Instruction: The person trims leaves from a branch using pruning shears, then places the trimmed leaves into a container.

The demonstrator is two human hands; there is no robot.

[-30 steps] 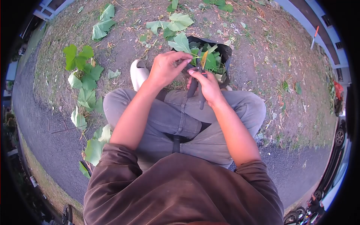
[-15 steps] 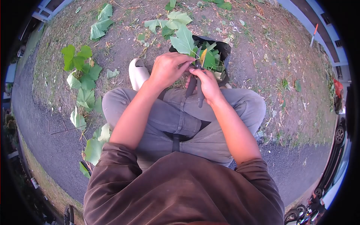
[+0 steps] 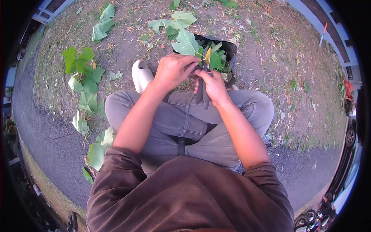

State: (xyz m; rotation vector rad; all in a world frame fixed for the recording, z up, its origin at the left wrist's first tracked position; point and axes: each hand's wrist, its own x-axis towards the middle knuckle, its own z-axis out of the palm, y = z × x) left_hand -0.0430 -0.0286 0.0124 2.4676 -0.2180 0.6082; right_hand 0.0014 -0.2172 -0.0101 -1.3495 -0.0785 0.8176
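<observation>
My right hand (image 3: 211, 86) is wrapped round the dark handles of a pair of shears (image 3: 206, 92), whose blades point away from me. Beside it on the left, my left hand (image 3: 176, 69) pinches the thin stem of a broad green leaf (image 3: 186, 42) close to the blades. Just beyond both hands lies an open black bag (image 3: 232, 50) with cut green leaves (image 3: 218, 60) inside. A yellow piece of leaf (image 3: 208, 57) shows by the blades, which partly hide it.
Leafy stems (image 3: 89, 85) lie on the ground at the left, with more leaves (image 3: 181, 20) beyond the bag. A pale slipper (image 3: 142, 75) is left of my left hand. My crossed legs (image 3: 154, 116) are below my hands. Parked vehicles (image 3: 342, 158) stand at the far right.
The shear handles have drawn closer together in my right hand. The leaf by my left hand has shifted slightly left and down.
</observation>
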